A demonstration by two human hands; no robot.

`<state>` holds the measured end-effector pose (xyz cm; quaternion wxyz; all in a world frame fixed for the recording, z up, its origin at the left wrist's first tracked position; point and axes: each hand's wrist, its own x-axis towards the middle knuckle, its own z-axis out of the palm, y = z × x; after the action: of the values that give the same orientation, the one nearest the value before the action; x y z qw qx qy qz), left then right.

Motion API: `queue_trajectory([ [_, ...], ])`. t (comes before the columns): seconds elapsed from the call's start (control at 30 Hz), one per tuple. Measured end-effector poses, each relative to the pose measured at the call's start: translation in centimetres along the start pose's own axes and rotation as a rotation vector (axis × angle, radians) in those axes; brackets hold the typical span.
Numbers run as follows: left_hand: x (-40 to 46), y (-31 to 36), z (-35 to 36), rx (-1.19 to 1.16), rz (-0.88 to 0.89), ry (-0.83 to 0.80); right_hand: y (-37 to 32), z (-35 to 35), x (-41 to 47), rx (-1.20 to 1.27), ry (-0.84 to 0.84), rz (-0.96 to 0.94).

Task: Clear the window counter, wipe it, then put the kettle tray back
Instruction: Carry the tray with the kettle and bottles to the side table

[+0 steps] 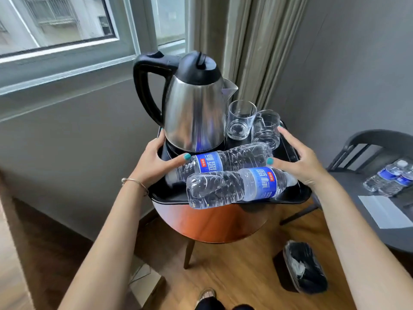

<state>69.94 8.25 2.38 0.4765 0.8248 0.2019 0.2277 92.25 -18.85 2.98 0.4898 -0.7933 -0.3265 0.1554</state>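
Note:
A black kettle tray (pixel 169 198) sits over a small round wooden table (pixel 210 222); I cannot tell whether it rests on the table or is lifted. On it stand a steel kettle (pixel 194 113) with a black handle and two empty glasses (pixel 240 121) (pixel 267 128). Two water bottles with blue labels lie on their sides at the front, one behind (pixel 225 162) and one nearer (pixel 234 186). My left hand (pixel 156 162) grips the tray's left rim, thumb against the rear bottle. My right hand (pixel 301 162) lies along the right rim, thumb by the bottles.
The window sill (pixel 55 70) runs along the wall at left, with curtains (pixel 252 52) behind the kettle. At right, a dark chair (pixel 368 142) and a dark table (pixel 357 209) hold more bottles (pixel 388 177) and white paper (pixel 384 211). A black bin (pixel 304 267) stands on the wooden floor.

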Motion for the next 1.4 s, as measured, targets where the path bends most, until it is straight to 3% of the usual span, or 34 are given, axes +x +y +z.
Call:
queue_trajectory([
  [0.8, 5.6, -16.4, 11.5, 0.054, -0.007, 0.109, 19.0, 5.7, 11.7, 0.01, -0.119, -0.059],
  [1.4, 7.9, -21.7, 12.4, 0.101, -0.074, 0.123, 23.3, 9.1, 15.6, 0.115, -0.161, -0.106],
])
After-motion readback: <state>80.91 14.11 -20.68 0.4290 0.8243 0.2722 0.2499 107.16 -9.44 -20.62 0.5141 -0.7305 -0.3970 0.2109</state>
